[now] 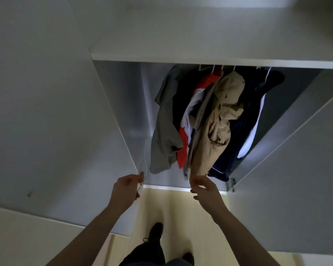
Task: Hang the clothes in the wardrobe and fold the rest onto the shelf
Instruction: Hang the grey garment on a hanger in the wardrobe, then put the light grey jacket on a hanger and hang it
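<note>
Beige garment hung in wardrobe, hem within reach

The beige garment (215, 123) is hung among a grey shirt (165, 123), a red and white top (188, 112) and dark clothes (236, 143) under the shelf (200, 59). It is judged soft, light and limp; hold is best taken at the hem or hanger. The right hand (204, 189) is spread loosely just below the hem, nothing gripped. The left hand (126, 186) is curled round something thin at the door edge (123, 131); its identity cannot be made out. The rail is hidden.
</note>
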The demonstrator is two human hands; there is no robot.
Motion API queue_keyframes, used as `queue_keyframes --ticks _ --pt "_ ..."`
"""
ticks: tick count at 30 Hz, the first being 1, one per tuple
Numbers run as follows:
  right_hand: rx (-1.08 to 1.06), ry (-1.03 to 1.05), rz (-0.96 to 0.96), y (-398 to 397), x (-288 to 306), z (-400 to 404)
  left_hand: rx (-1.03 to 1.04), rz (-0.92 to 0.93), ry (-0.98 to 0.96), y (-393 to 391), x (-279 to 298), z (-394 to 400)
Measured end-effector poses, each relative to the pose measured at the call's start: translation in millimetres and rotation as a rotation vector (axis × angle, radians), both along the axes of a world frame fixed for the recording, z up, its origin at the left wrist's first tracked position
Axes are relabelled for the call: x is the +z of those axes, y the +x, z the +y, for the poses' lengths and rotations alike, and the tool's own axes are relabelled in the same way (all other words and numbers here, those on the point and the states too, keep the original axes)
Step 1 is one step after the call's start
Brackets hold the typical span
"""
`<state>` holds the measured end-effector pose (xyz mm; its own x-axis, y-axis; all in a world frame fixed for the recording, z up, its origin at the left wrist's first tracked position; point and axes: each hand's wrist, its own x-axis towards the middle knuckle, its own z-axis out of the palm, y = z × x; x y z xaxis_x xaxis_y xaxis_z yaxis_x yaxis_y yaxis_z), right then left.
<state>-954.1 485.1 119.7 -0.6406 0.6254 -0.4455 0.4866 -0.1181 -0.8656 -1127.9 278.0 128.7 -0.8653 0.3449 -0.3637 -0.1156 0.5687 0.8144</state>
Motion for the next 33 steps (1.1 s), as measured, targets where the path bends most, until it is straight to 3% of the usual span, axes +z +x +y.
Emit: queue_keyframes --ticks 6,12,17,33 --pt "-0.117 -0.067 -0.085 57 -23 -35 -0.302 -0.015 -0.202 18 -29 0" --pt "-0.384 -0.115 -0.174 107 -42 -88 -0.905 0.03 -0.321 29 -54 24" --pt "-0.611 -0.175 -0.225 139 -54 -155 -1.271 0.023 -0.281 49 -57 34" --pt "-1.296 -0.268 -0.118 239 -17 -337 -1.937 -0.133 -0.074 181 17 3"
